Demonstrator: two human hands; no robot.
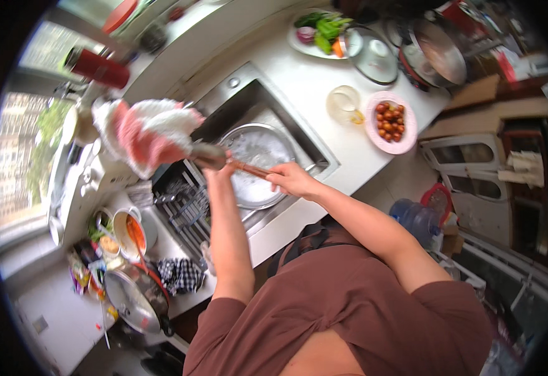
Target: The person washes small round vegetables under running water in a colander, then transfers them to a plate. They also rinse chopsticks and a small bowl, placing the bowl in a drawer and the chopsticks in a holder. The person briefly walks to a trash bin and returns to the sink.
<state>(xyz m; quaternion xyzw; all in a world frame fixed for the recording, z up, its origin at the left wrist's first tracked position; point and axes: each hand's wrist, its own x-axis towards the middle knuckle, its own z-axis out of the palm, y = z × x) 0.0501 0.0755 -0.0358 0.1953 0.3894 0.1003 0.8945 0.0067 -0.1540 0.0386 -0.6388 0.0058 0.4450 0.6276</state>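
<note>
A utensil with a broad metal head (pixel 209 156) and a reddish-brown handle (pixel 253 169) is held over the sink (pixel 297 110). My left hand (pixel 221 170) grips it close to the head. Farther along, my right hand (pixel 289 179) has its fingers closed around the handle's end. Motion blur and my left hand hide part of the utensil, so its exact kind is unclear. Below my hands, a round metal basin (pixel 281 136) of foamy water stands in the sink. A pink-and-white towel (pixel 149 134) hangs just beyond the metal head.
A dish rack (pixel 187 214) adjoins the sink. Past the sink are a plate of vegetables (pixel 297 44), a glass lid (pixel 375 58), a clear bowl (pixel 342 101) and a pink plate of cherry tomatoes (pixel 398 148). A lidded pan (pixel 133 301) and a white pot (pixel 149 230) stand left.
</note>
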